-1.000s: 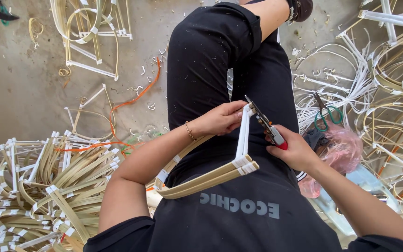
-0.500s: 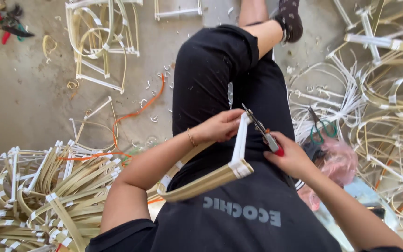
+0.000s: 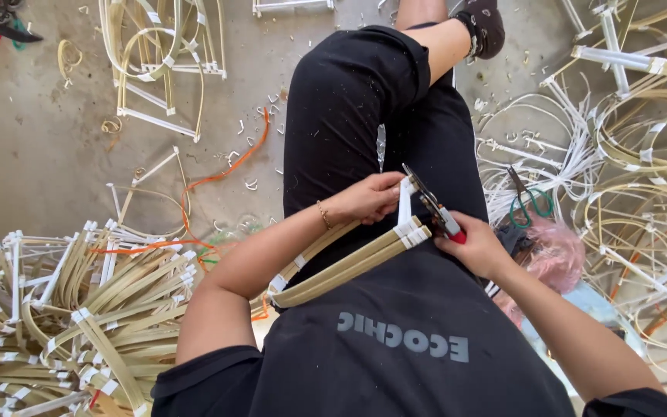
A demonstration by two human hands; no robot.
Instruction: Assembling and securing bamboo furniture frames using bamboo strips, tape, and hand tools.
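L forearm bare, angled up from lower left toward centre, elbow bent, thin bracelet seen at wrist. L hand (image 3: 364,199) held palm-down over lap, fingers curled in a closed pinch, knuckles up. R forearm bare, brought in from lower right, wrist approx straight. R hand (image 3: 479,245) closed in a fist-type grip, thumb side up, back of hand toward camera. Both hands kept close together at mid-frame, just apart, above crossed legs. Upper arms partly cut off by frame edge; R fingertips not seen
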